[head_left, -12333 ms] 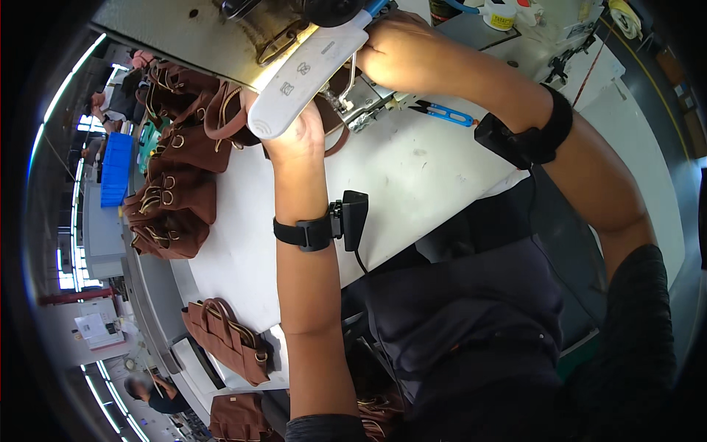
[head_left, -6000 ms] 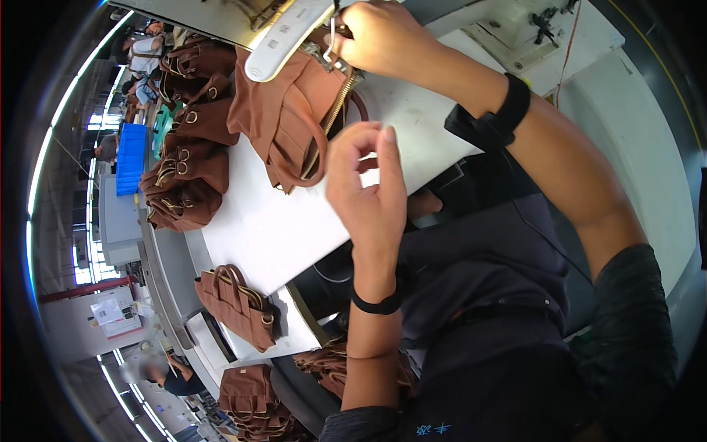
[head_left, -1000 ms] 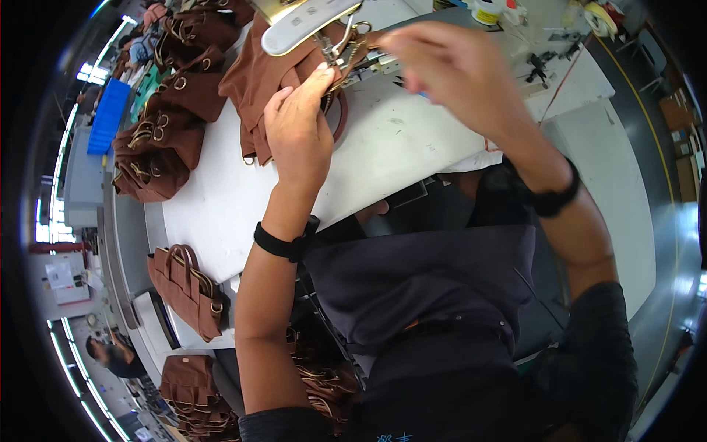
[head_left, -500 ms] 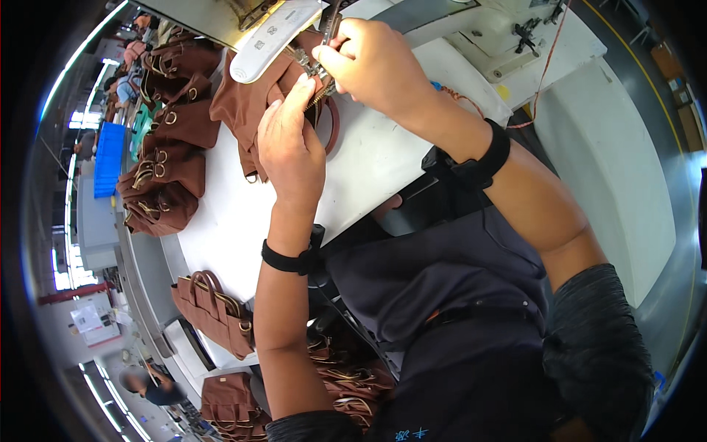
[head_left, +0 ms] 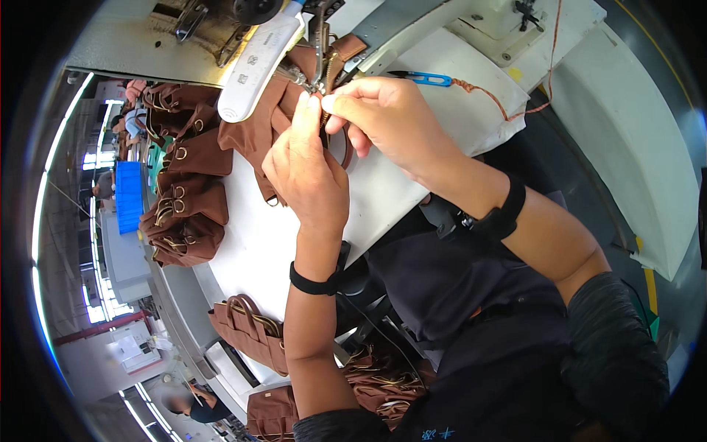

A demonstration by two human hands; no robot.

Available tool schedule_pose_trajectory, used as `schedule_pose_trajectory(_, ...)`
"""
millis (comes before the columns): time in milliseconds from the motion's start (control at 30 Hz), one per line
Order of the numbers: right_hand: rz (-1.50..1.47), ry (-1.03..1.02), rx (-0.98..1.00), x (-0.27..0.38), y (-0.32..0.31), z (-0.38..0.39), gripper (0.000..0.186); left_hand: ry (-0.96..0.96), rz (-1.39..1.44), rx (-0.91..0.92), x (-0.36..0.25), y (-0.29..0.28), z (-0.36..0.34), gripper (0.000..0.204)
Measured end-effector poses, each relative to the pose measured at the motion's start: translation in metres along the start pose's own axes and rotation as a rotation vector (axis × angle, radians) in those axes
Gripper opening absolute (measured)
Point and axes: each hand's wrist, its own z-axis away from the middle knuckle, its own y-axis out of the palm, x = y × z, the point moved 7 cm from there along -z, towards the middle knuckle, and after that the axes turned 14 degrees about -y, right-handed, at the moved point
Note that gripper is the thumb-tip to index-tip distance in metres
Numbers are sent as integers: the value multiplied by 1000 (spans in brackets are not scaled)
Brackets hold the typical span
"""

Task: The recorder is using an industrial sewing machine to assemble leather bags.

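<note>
A brown bag (head_left: 243, 136) with a brass zip (head_left: 328, 74) lies under the sewing machine (head_left: 258, 66) at the top of the view. My left hand (head_left: 309, 169) presses on the bag beside the presser foot, its fingers together with the fingertips at the zip. Just right of it, my right hand (head_left: 390, 121) pinches the zip edge between thumb and forefinger, its other fingers curled. The exact spot under the fingertips is small and partly hidden. Blue thread snips (head_left: 431, 78) on an orange cord lie behind my right hand.
Several brown bags (head_left: 191, 202) line the left of the white table (head_left: 243, 272). Another bag (head_left: 250, 335) lies lower left, with more below. A blue bin (head_left: 129, 195) stands far left. A co-worker (head_left: 202, 405) is at lower left; others are at upper left.
My right hand has come down from the machine's metal parts to the zip beside my left fingertips. My left hand stays on the bag. The whole view has shifted slightly.
</note>
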Motion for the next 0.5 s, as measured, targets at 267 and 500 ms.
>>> schedule_pose_trajectory(267,-37,-70,-114,-8,2,-2,22,-106,43,6,-2,-3,-3,61)
schedule_pose_trajectory(500,-43,-25,-158,-7,3,-3,21,-91,44,-23,-4,-5,-8,60)
